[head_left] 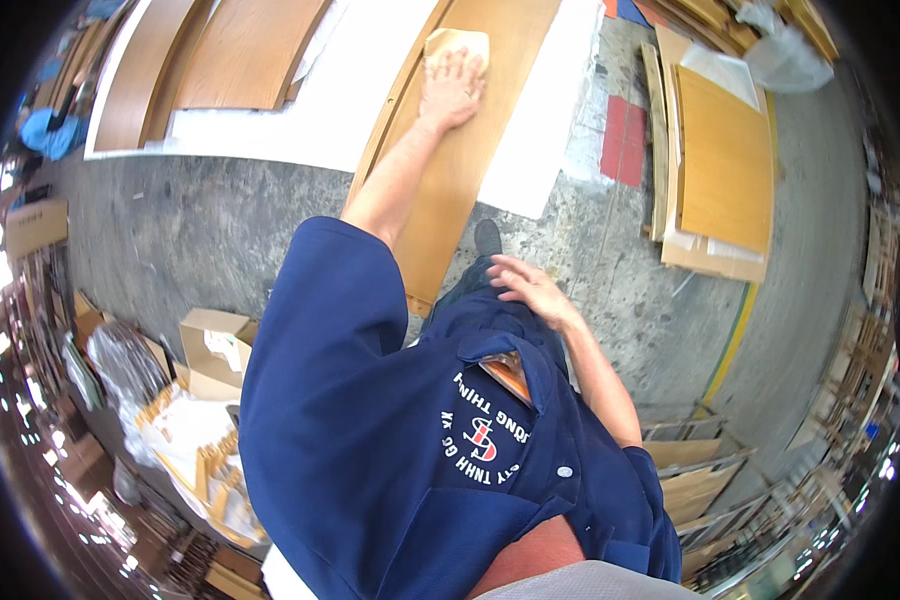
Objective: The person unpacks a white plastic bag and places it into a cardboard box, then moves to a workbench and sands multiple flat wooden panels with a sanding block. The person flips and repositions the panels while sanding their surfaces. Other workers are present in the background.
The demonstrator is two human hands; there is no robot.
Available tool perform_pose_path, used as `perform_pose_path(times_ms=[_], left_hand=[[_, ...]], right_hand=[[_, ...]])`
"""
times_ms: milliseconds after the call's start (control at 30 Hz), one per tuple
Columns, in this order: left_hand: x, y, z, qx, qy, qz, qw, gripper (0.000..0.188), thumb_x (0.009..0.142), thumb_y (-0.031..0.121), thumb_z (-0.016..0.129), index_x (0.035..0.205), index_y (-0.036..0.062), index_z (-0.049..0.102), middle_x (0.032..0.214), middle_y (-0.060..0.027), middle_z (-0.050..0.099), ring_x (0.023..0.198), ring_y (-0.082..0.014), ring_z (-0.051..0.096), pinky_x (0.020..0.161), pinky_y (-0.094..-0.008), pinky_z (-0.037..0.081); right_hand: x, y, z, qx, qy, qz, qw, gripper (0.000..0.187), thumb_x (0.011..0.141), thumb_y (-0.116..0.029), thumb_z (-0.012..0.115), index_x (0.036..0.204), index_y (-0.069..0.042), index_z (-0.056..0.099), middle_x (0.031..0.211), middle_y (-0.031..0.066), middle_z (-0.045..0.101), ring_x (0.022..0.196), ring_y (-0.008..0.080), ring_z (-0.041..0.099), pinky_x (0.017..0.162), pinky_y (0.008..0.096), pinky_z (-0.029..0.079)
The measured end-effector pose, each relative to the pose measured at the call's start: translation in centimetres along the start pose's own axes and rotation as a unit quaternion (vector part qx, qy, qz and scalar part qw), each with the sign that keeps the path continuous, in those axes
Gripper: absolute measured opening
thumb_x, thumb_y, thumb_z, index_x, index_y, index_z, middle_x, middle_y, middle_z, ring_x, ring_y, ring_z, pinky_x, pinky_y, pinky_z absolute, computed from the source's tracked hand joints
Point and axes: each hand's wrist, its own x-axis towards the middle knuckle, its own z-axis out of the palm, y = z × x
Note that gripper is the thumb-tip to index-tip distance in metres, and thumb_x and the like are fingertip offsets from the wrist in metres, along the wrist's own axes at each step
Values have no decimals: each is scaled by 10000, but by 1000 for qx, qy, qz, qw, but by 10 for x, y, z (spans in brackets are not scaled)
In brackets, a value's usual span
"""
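My left hand [452, 92] reaches far forward, its fingers pressed on a pale yellow cloth [460, 42]. The cloth lies against the face of a long brown wooden panel [448, 190], which has a raised lip along its left edge. The fingers are slightly spread over the cloth and partly cover it. Close to my body, my right hand [530, 290] hovers by my thigh, away from the panel. Its fingers are apart and hold nothing.
White sheeting [345, 95] lies under the panel and spreads to both sides. More brown panels [240, 55] rest at the far left. A stack of boards [725, 150] stands at the right. Behind on the left are an open cardboard box [215, 350] and plastic-wrapped items [125, 360].
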Motion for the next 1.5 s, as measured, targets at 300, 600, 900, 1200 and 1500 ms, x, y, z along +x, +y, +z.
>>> perform_pose_path(times_ms=[300,600,900,1200,1500], left_hand=[[-246,31,-96,-71,-78,-322,941,527,987,268,426,1495,149,347,1579,-112,258,1476,-307,186,1192,-504,137],[-234,95,-67,19,-25,-655,755,570,965,258,481,1434,-35,342,1517,-283,277,1400,-439,279,1143,-511,260],[-138,63,-38,25,-4,-786,618,620,1009,366,302,1529,41,210,1568,-301,123,1462,-464,76,1177,-566,49],[168,73,30,-130,45,-495,858,594,919,236,441,1491,108,348,1578,-226,195,1492,-366,87,1195,-548,19],[16,76,14,-21,102,-616,781,565,985,312,405,1530,227,286,1583,-161,233,1474,-365,168,1155,-610,80]], right_hand=[[64,-110,-126,-16,75,-96,992,425,990,-259,553,1340,-18,534,1236,145,618,1136,232,602,931,363,514],[221,-206,-231,-575,41,-434,692,479,919,-257,608,1345,-55,527,1331,252,513,1233,410,501,995,452,434],[303,-291,-301,-697,-30,-472,539,590,934,-345,566,1445,-93,410,1494,211,335,1384,392,310,1140,532,225],[310,-297,-305,-716,-46,-440,540,518,970,-293,509,1448,-116,416,1523,152,334,1402,350,307,1158,499,218],[384,-358,-323,-721,5,-437,538,540,991,-326,442,1487,-125,367,1536,148,332,1416,337,298,1155,508,207]])
